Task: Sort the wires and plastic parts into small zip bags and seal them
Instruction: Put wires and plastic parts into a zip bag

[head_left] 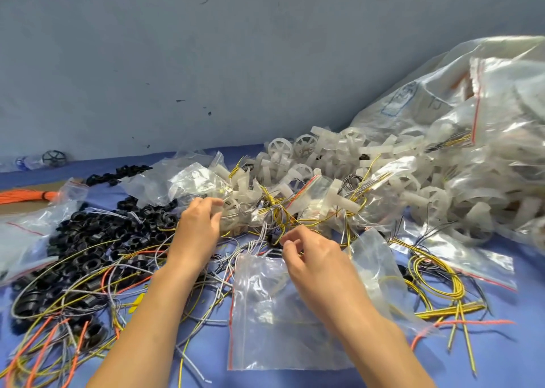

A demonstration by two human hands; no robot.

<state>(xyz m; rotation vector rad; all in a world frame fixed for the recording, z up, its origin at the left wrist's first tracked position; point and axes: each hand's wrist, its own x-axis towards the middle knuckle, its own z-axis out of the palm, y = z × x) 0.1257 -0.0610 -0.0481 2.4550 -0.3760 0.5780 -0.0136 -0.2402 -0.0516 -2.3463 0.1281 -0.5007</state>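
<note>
My left hand [198,225] reaches into the tangle at the table's middle, its fingers curled on a small clear bag with white plastic parts [233,210]. My right hand [309,255] hovers just right of it with fingers curled, pinching thin wires [274,219] of yellow and grey. A clear zip bag [265,322] with a red seal line lies flat under my right forearm. Loose yellow, orange and grey wires [97,293] spread over the blue table. White plastic wheel parts [339,157] are heaped behind.
A pile of black plastic rings [97,240] lies at the left. A large clear bag [486,128] of filled zip bags fills the right side. Orange wire bundle [23,196] sits at the far left. A coil of yellow wire [436,278] lies at the right. A grey wall stands behind.
</note>
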